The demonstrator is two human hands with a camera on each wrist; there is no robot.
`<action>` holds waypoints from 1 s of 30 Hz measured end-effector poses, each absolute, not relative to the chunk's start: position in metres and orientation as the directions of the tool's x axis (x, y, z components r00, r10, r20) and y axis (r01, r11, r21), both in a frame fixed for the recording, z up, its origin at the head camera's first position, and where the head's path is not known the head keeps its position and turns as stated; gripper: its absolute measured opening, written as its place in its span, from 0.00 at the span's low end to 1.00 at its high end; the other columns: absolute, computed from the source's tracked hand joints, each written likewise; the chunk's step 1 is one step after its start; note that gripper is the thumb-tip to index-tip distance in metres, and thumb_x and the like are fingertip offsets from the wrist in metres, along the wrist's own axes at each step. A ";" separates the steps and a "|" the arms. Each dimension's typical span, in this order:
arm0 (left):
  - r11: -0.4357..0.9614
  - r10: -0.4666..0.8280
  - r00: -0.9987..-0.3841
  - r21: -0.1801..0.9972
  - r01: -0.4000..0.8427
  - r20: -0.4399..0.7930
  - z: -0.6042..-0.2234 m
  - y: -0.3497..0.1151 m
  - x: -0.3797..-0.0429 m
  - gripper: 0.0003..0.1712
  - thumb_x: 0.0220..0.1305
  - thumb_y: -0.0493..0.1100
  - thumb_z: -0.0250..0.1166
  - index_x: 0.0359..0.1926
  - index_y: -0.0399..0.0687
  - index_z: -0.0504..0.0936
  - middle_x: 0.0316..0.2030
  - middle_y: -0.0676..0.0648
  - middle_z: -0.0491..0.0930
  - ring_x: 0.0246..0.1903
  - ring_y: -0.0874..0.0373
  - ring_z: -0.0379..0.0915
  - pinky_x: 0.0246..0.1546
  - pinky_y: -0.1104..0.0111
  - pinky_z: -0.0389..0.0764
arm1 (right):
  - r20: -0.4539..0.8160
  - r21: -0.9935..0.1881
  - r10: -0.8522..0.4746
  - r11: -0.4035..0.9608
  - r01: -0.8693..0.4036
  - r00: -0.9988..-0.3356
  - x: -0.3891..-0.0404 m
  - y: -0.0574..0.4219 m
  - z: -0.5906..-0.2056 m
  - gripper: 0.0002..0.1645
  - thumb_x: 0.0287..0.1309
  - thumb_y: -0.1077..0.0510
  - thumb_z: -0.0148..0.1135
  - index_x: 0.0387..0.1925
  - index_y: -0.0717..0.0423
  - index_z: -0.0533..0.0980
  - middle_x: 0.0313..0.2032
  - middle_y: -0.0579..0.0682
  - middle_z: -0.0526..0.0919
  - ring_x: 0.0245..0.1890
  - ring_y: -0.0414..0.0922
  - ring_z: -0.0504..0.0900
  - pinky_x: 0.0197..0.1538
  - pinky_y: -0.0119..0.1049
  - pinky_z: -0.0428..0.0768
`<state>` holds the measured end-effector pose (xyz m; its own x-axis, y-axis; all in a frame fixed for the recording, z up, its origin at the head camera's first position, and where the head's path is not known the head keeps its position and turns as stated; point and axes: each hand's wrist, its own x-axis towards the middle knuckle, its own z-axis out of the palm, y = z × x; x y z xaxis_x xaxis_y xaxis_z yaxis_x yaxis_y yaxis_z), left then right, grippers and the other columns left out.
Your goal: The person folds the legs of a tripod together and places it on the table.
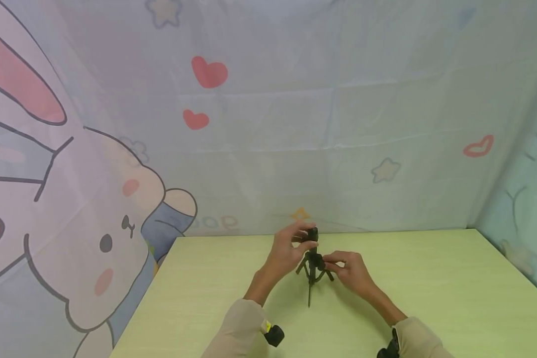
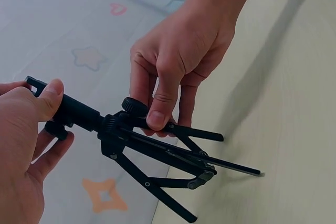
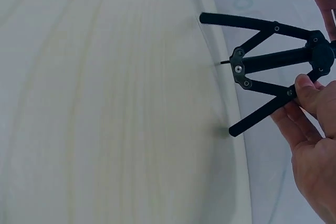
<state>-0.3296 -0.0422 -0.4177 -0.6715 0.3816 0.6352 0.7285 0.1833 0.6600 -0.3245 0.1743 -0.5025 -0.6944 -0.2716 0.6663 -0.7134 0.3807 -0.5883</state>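
Note:
A small black tripod (image 1: 313, 271) is between both hands over the table, its legs partly spread. My left hand (image 1: 286, 251) grips the upper column, thumb on one side and fingers on the other. My right hand (image 1: 351, 271) pinches the top of one leg (image 2: 197, 132), just below the hub. A ridged knob (image 2: 135, 107) sticks out beside the right thumb. In the right wrist view, hinged braces join the legs to the centre column (image 3: 278, 60). Whether the feet touch the table cannot be told.
The pale yellow-green table (image 1: 429, 288) extends to both sides of the hands. Behind it hangs a cloth backdrop (image 1: 268, 124) printed with hearts, stars and a rabbit. A black wrist camera (image 1: 274, 335) sits at the left sleeve, another (image 1: 389, 348) at the right.

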 end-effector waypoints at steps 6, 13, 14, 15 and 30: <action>0.170 0.383 -0.672 0.666 0.726 0.634 -0.418 -0.041 -0.328 0.23 0.63 0.32 0.74 0.58 0.42 0.83 0.51 0.43 0.85 0.46 0.48 0.84 0.47 0.66 0.86 | 0.514 -0.801 -0.251 0.201 -0.563 -0.820 -0.319 0.172 -0.504 0.10 0.65 0.68 0.68 0.46 0.63 0.88 0.40 0.54 0.90 0.41 0.42 0.88 0.42 0.36 0.87; 0.164 0.381 -0.657 0.652 0.740 0.650 -0.418 -0.039 -0.326 0.22 0.63 0.32 0.74 0.57 0.42 0.83 0.49 0.43 0.85 0.44 0.47 0.84 0.46 0.66 0.86 | 0.471 -0.838 -0.273 0.160 -0.522 -0.839 -0.320 0.174 -0.503 0.10 0.68 0.65 0.66 0.48 0.62 0.87 0.42 0.55 0.90 0.45 0.42 0.88 0.49 0.37 0.86; 0.165 0.382 -0.656 0.651 0.741 0.651 -0.418 -0.039 -0.326 0.22 0.63 0.32 0.74 0.57 0.42 0.83 0.49 0.43 0.85 0.44 0.48 0.84 0.46 0.66 0.86 | 0.476 -0.830 -0.274 0.175 -0.530 -0.836 -0.320 0.174 -0.503 0.10 0.67 0.65 0.67 0.47 0.61 0.88 0.42 0.54 0.90 0.45 0.42 0.87 0.49 0.37 0.86; 0.165 0.383 -0.653 0.648 0.744 0.653 -0.418 -0.039 -0.327 0.22 0.63 0.32 0.74 0.57 0.42 0.83 0.49 0.43 0.85 0.44 0.47 0.85 0.46 0.66 0.86 | 0.479 -0.820 -0.274 0.198 -0.536 -0.834 -0.321 0.174 -0.502 0.10 0.67 0.65 0.67 0.47 0.60 0.88 0.42 0.52 0.90 0.45 0.42 0.87 0.50 0.37 0.86; 0.176 0.392 -0.630 0.618 0.766 0.670 -0.417 -0.039 -0.325 0.21 0.63 0.32 0.73 0.56 0.40 0.82 0.48 0.42 0.85 0.42 0.47 0.86 0.45 0.66 0.86 | 0.564 -0.700 -0.289 0.331 -0.633 -0.774 -0.317 0.172 -0.494 0.09 0.63 0.68 0.70 0.44 0.58 0.88 0.39 0.49 0.91 0.44 0.48 0.88 0.50 0.45 0.86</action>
<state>-0.3253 -0.0389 -0.4175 -0.6305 0.3924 0.6697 0.7661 0.1758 0.6182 -0.3170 0.1716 -0.4942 -0.7736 -0.2892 0.5638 -0.6334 0.3308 -0.6995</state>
